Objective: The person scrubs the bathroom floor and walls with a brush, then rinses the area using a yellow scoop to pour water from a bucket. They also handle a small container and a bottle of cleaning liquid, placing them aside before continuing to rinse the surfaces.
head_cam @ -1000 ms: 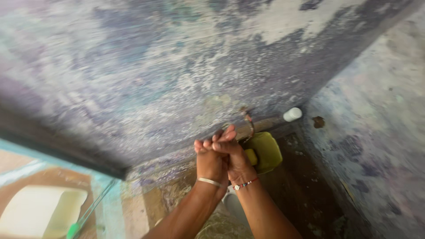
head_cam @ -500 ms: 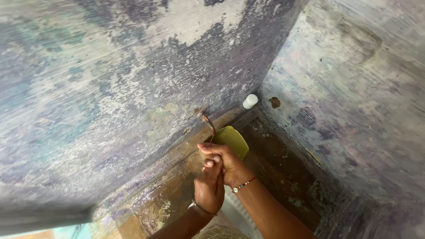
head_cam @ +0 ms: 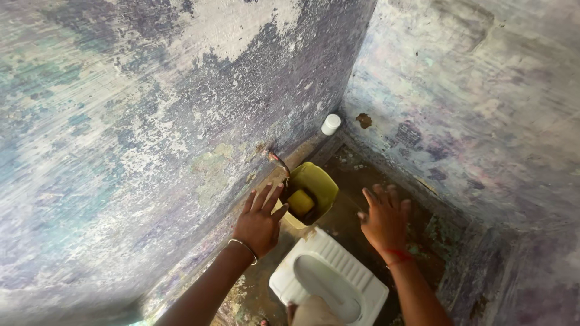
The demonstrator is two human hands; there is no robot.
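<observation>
Both hands were spread and empty: the left hand (head_cam: 260, 222) hovered just beside the yellow bucket (head_cam: 314, 192) under the tap (head_cam: 278, 162), the right hand (head_cam: 384, 218) well apart; a careless left sweep might tip the bucket onto the white squat pan (head_cam: 329, 278)

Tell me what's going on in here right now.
A person stands over a white squat toilet pan, both hands spread open and holding nothing. The left hand hovers beside a yellow plastic bucket that sits under a rusty wall tap, with a smaller yellow mug inside. The right hand hangs over the wet, stained floor.
</observation>
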